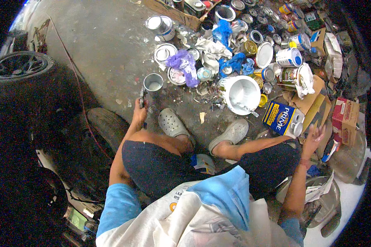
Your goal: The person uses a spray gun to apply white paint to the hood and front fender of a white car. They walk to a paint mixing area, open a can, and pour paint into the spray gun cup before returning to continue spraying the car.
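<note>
- currently, from where i stand, the person's two hands are well apart, one out past each knee.
- the left hand is closed around a dark handle, with the arm reaching forward outside the left knee.
- that handle stands right against the side of a grey metal cup; i can't tell whether the two are joined.
- the cup's round mouth faces up, with something pale at its bottom, and it sits ahead of the left shoe, over the concrete floor.
- the right hand has its fingers loosely spread and looks a bit blurred; i see nothing gripped in it.
- nearest to it is a blue and yellow rectangular can, tilted beside some cardboard; whether they touch, i can't tell.
- between the can and the cup is a white bucket, its open mouth toward us, with a smeared stick at its lower edge.
- nearer the cup, a crumpled purple sheet drapes over some round tins.
- off to the left, a reddish hose runs past a spoked wheel.
</note>
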